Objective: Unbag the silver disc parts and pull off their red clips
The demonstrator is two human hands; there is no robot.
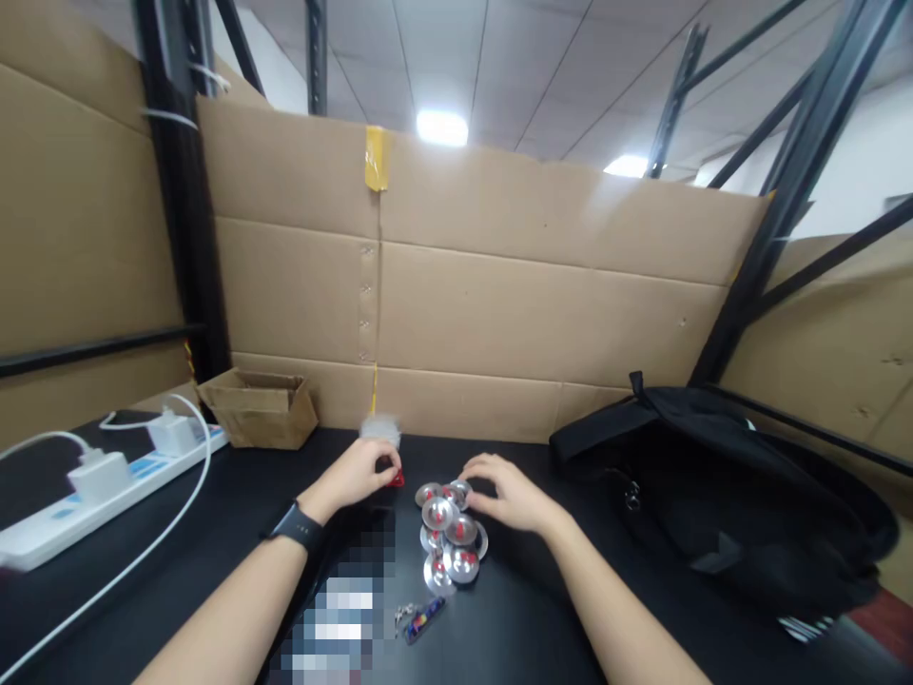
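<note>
A pile of shiny silver discs [440, 514] with red marks lies on the black table in front of me, several of them overlapping. My right hand [510, 493] is at the pile's far right edge, thumb and fingertips closed around the rim of one silver disc [460, 489]. To the left of the pile, my left hand [365, 470] has curled fingers, with a small red piece [397, 479] showing at their tips. Just beyond that hand is a blurred whitish, see-through object [380, 430]. A dark watch [296, 529] is on the left wrist.
A small cardboard box [261, 414] stands at the back left, near a white power strip [43, 533] with plugged-in chargers and cables. On the right lies a black backpack [720, 495]. A colourful keychain-like item [424, 618] is near me. Cardboard walls [485, 314] enclose the table.
</note>
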